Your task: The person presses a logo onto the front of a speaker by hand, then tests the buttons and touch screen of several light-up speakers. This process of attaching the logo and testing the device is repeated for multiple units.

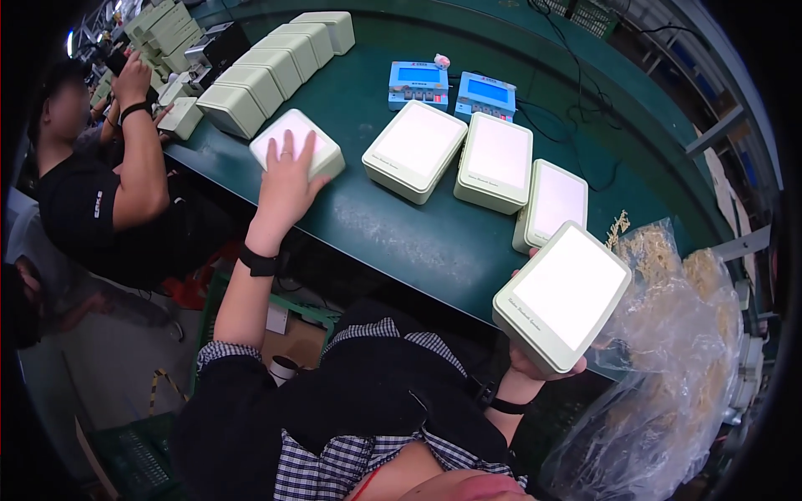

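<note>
Cream handheld box (562,296), lengthwise forward-right

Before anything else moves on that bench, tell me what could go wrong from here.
1. The right hand supports the raised box at a tilt near the front edge of the bench; a slip might drop it.
2. The left hand lies spread on another box, so a careless push could shift it.
3. The clear plastic bag bulges beside the raised box and might snag it.
</note>
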{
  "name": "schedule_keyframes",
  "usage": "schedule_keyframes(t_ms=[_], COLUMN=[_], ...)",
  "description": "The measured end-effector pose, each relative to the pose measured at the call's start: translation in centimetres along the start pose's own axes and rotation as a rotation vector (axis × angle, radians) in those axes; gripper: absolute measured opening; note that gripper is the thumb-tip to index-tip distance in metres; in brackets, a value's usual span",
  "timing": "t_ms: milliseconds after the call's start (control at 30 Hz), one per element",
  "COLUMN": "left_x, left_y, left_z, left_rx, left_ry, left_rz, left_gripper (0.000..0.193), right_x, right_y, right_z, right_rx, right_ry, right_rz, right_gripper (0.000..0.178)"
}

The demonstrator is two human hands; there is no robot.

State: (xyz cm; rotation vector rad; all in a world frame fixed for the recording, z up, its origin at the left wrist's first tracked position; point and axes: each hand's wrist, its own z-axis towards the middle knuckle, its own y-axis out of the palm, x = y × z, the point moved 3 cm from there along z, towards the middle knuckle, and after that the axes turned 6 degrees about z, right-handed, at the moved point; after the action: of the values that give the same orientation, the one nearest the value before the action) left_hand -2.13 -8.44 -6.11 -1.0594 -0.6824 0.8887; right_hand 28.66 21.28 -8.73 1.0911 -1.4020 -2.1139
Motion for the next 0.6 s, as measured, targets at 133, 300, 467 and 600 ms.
schedule_keyframes(t_ms=[133, 300, 467, 600], left_x=[1.2, 3.3, 16.0, 21.4], left_y=[-2.4, -4.2, -6.5, -1.9], left_z=[1.6, 2.7, 2.8, 2.5], left_rx=[-0.175, -0.185, 0.014, -0.012], left_ry=[0.297, 0.331, 0.672, 0.777], left_rz=[-0.048, 0.242, -0.469, -0.275], left_gripper=[0.075, 0.075, 0.079, 0.086], right_x=[0.7, 1.3, 0.2, -0.1], right_y=[1.4, 5.5, 3.8, 3.9], right_z=[0.1, 1.8, 1.4, 0.6], right_rx=[0.020, -0.093, -0.103, -0.150], right_ry=[0.029, 0.171, 0.156, 0.116], right_rz=[-0.174, 0.148, 0.191, 0.155], right_gripper=[0.122, 0.118, 0.115, 0.118])
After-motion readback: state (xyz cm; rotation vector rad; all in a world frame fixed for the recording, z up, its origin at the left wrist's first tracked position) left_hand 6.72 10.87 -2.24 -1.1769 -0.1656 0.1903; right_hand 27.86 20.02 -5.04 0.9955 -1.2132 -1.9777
